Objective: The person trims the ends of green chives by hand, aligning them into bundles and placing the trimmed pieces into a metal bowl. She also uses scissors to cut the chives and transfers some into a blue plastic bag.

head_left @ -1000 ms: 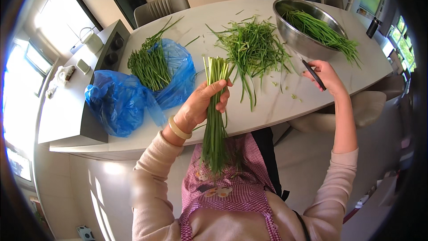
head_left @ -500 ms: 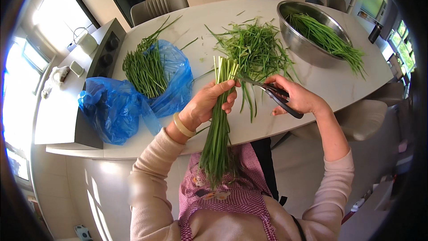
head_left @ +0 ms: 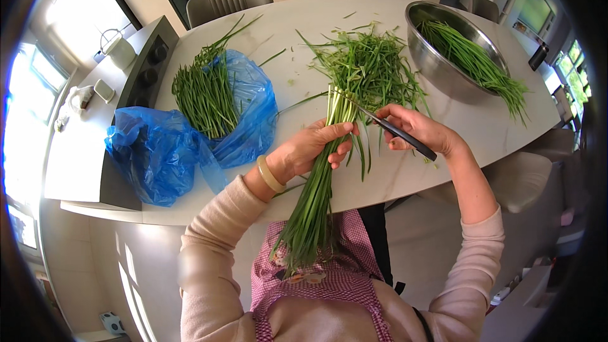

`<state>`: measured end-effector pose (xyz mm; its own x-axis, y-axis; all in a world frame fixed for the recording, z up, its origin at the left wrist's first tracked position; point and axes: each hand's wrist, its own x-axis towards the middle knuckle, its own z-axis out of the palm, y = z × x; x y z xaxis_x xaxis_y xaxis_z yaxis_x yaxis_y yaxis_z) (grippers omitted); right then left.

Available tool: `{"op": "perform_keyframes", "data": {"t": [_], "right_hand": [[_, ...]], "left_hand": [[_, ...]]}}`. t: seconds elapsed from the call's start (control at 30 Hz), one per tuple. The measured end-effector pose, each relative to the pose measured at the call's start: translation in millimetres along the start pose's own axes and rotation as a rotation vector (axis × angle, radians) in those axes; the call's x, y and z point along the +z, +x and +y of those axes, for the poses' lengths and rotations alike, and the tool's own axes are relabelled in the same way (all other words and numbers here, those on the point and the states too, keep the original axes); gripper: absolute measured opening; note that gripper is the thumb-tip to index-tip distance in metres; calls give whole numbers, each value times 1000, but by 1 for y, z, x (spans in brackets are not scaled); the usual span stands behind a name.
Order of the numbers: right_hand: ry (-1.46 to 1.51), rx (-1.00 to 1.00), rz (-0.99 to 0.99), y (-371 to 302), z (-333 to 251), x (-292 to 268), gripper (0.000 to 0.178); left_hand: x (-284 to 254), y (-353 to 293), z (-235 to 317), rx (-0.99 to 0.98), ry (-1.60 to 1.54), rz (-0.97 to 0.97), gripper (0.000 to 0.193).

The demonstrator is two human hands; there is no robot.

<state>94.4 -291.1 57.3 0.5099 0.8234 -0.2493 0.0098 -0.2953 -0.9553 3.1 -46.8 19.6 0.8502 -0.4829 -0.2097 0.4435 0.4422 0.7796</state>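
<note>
My left hand point(head_left: 318, 145) is closed round a bunch of garlic chives point(head_left: 311, 206), pale cut ends up and green leaves hanging down over my apron. In my right hand point(head_left: 418, 132) is a pair of black-handled scissors point(head_left: 405, 134), its blades touching the bunch just under the pale ends. Behind the bunch lies a loose heap of green trimmings point(head_left: 370, 66). More chives point(head_left: 204, 98) rest on a blue plastic bag point(head_left: 252, 101) to the left. At the far right a steel bowl point(head_left: 437, 76) holds further chives point(head_left: 468, 57), their leaf tips hanging over its rim.
The pale table point(head_left: 405, 180) has a rounded edge close to my body. A raised counter point(head_left: 82, 142) borders it on the left. Chairs stand at the far side point(head_left: 228, 0) and near right point(head_left: 516, 177). Stray leaves are scattered about the tabletop.
The scissors have gone from spread handles to closed, their blades now across the bunch. Both hands have shifted slightly, and the bunch tilts a little more to the right at its top.
</note>
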Motion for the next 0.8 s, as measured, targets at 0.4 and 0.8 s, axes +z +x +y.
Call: {"op": "perform_keyframes", "data": {"t": [0.4, 0.8], "right_hand": [[-225, 53, 169, -10, -11, -8, 46], [-229, 78, 86, 4, -11, -15, 46]], "left_hand": [[-12, 6, 1, -83, -24, -4, 26], [-12, 12, -8, -162, -30, -47, 25]]}}
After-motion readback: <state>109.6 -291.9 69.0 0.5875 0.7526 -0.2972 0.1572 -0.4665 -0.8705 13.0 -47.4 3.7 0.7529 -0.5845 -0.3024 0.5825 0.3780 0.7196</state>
